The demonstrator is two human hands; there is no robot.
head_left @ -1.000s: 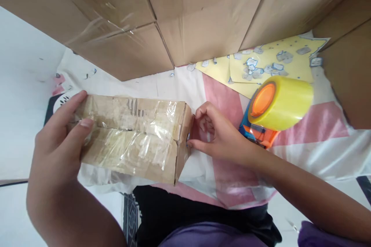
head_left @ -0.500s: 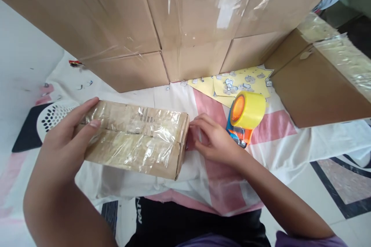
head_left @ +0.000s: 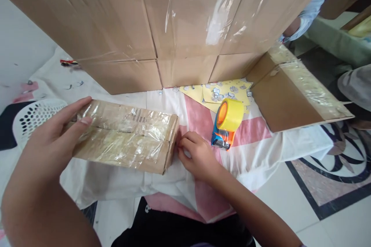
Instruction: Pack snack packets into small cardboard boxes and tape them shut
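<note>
On white cloth (head_left: 121, 185), both hands apparently steady taped box (head_left: 124, 137).

Home floor used as a packing spot: patterned tile floor (head_left: 327, 185), pink-white cloth (head_left: 252, 150) spread over it. Behind cloth, wall of taped cartons (head_left: 174, 19); on cloth, tape dispenser (head_left: 226, 123), sticker sheets (head_left: 214, 92).
</note>
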